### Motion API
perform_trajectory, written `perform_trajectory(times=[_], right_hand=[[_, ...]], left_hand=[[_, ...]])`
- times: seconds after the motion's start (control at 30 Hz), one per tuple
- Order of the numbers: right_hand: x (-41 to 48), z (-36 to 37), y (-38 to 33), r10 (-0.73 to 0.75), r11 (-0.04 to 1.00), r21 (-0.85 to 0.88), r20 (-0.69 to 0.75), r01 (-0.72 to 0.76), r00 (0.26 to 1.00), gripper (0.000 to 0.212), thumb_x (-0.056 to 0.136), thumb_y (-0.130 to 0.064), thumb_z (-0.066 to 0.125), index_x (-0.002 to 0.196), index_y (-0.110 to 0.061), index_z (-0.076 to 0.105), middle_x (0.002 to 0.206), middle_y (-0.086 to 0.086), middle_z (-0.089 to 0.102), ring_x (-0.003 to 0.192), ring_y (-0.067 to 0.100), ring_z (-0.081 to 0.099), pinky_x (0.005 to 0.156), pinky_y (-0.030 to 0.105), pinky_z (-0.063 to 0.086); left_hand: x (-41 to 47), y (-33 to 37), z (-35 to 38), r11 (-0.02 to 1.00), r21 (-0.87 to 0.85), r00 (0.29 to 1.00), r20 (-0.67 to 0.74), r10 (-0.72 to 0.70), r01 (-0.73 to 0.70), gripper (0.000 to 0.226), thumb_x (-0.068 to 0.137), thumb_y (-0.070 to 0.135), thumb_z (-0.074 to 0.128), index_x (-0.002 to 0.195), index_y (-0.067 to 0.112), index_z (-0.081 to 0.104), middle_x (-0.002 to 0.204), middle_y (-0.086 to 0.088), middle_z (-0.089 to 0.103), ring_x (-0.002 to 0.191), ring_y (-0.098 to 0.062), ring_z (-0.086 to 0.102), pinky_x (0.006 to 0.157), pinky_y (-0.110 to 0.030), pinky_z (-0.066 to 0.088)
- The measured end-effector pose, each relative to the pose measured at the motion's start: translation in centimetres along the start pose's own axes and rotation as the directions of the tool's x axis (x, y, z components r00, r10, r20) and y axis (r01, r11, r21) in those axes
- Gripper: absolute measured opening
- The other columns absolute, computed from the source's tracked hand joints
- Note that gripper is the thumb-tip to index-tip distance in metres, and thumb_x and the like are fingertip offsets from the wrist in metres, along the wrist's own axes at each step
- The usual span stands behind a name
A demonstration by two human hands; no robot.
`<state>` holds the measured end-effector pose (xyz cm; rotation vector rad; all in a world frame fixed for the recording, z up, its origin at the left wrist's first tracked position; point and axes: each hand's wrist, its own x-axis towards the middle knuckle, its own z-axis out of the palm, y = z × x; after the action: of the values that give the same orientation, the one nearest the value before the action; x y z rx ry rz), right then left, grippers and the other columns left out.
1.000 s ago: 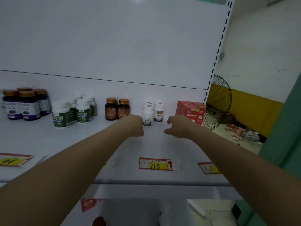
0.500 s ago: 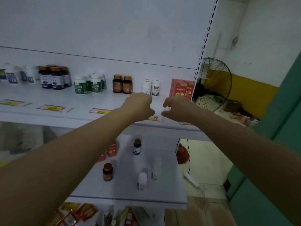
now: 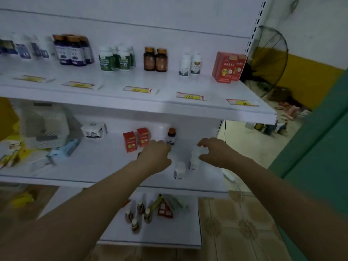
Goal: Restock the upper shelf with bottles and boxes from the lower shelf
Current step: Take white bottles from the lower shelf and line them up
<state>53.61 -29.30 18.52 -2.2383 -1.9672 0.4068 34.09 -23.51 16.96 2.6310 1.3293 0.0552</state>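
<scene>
A small shop, most likely selling medicines or supplements.

The upper shelf (image 3: 116, 102) is white metal retail shelving hung on a slotted upright (image 3: 255, 25) at its right end. Along its front edge lie red-and-yellow price tags (image 3: 190, 96), one before each group of goods. Toward its back stand bottles (image 3: 155, 59) in tight clusters of one kind each, and at its right end stand matching red boxes (image 3: 228, 66). Under it, a lower shelf (image 3: 94, 166) bears more such boxes and bottles. To its right, past the upright, are a standing fan (image 3: 269, 61) and a tiled floor (image 3: 235, 223). The labels are too blurred to read.
</scene>
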Motion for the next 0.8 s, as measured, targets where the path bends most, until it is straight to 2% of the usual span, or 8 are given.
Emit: perform_trajectory(times=[0.07, 0.17, 0.27, 0.43, 0.57, 0.63, 0.73, 0.8], right_hand=[[0.1, 2.3, 0.7, 0.056, 0.997, 0.051, 0.017, -0.057, 0.998, 0.053, 0.088, -0.027, 0.061, 0.137, -0.017, 0.042, 0.133, 0.013, 0.046, 0.119, 0.026, 0.047, 0.089, 0.026, 0.039], [0.5, 5.4, 2.2, 0.122, 0.989, 0.075, 0.051, -0.125, 0.991, 0.057, 0.088, -0.026, 0.06, 0.139, -0.015, 0.038, 0.138, 0.014, 0.042, 0.125, 0.028, 0.044, 0.1, 0.029, 0.036], [2.1, 7.5, 4.0, 0.194, 0.975, 0.097, 0.061, -0.199, 0.979, 0.059, 0.09, -0.025, 0.058, 0.143, -0.014, 0.033, 0.139, 0.016, 0.04, 0.127, 0.029, 0.042, 0.099, 0.028, 0.035], [5.7, 11.2, 6.2, 0.294, 0.945, 0.138, 0.035, -0.296, 0.955, 0.064, 0.088, -0.025, 0.061, 0.143, -0.011, 0.03, 0.137, 0.018, 0.043, 0.124, 0.031, 0.045, 0.098, 0.032, 0.038], [9.4, 14.8, 8.1, 0.316, 0.932, 0.178, 0.021, -0.314, 0.949, 0.066, 0.088, -0.027, 0.062, 0.142, -0.009, 0.028, 0.134, 0.02, 0.044, 0.119, 0.035, 0.048, 0.096, 0.036, 0.04], [11.7, 16.2, 8.9, 0.344, 0.912, 0.243, -0.01, -0.331, 0.939, 0.068, 0.087, -0.029, 0.062, 0.142, -0.009, 0.027, 0.136, 0.02, 0.042, 0.123, 0.036, 0.045, 0.1, 0.04, 0.039], [14.5, 17.3, 9.4, 0.402, 0.869, 0.352, -0.09, -0.349, 0.911, 0.067, 0.086, -0.033, 0.064, 0.137, -0.006, 0.032, 0.134, 0.02, 0.044, 0.122, 0.036, 0.047, 0.1, 0.042, 0.041], [16.0, 18.2, 9.9, 0.435, 0.848, 0.382, -0.103, -0.368, 0.895, 0.063, 0.085, -0.035, 0.064, 0.132, -0.003, 0.036, 0.128, 0.02, 0.048, 0.117, 0.036, 0.051, 0.096, 0.04, 0.044]], left_hand=[[0.6, -1.6, 2.1, 1.0, 0.005, 0.996, 0.088, -0.012, 0.012, 0.043, 0.09, 0.027, 0.053, 0.129, 0.008, 0.048, 0.124, -0.014, 0.052, 0.112, -0.03, 0.049, 0.092, -0.04, 0.046], [2.2, -2.9, 4.9, 0.999, -0.034, 0.983, 0.184, -0.016, 0.023, 0.05, 0.092, 0.028, 0.051, 0.137, 0.01, 0.039, 0.13, -0.013, 0.046, 0.117, -0.029, 0.045, 0.098, -0.037, 0.041], [4.1, -3.1, 7.8, 0.994, -0.106, 0.974, 0.228, -0.013, 0.038, 0.053, 0.091, 0.026, 0.052, 0.138, 0.009, 0.034, 0.131, -0.014, 0.045, 0.118, -0.029, 0.044, 0.099, -0.036, 0.041], [7.6, -2.7, 12.8, 0.962, -0.26, 0.97, 0.244, -0.015, 0.08, 0.059, 0.09, 0.021, 0.055, 0.14, 0.006, 0.029, 0.139, -0.016, 0.039, 0.125, -0.029, 0.04, 0.1, -0.032, 0.035], [11.2, -2.1, 16.4, 0.916, -0.388, 0.969, 0.248, -0.004, 0.103, 0.079, 0.087, 0.017, 0.062, 0.147, 0.006, 0.012, 0.148, -0.017, 0.028, 0.134, -0.028, 0.033, 0.106, -0.029, 0.027], [13.4, -1.8, 17.8, 0.892, -0.432, 0.968, 0.248, -0.024, 0.133, 0.085, 0.084, 0.014, 0.066, 0.147, 0.008, 0.009, 0.148, -0.017, 0.027, 0.134, -0.029, 0.032, 0.107, -0.032, 0.028], [15.5, -1.8, 19.1, 0.845, -0.511, 0.963, 0.268, -0.017, 0.157, 0.078, 0.084, 0.006, 0.063, 0.146, 0.009, 0.016, 0.145, -0.017, 0.034, 0.126, -0.031, 0.042, 0.095, -0.033, 0.041], [16.1, -2.0, 20.3, 0.809, -0.565, 0.967, 0.253, -0.015, 0.16, 0.061, 0.086, 0.006, 0.06, 0.139, 0.009, 0.03, 0.135, -0.018, 0.045, 0.11, -0.027, 0.052, 0.077, -0.025, 0.043]])
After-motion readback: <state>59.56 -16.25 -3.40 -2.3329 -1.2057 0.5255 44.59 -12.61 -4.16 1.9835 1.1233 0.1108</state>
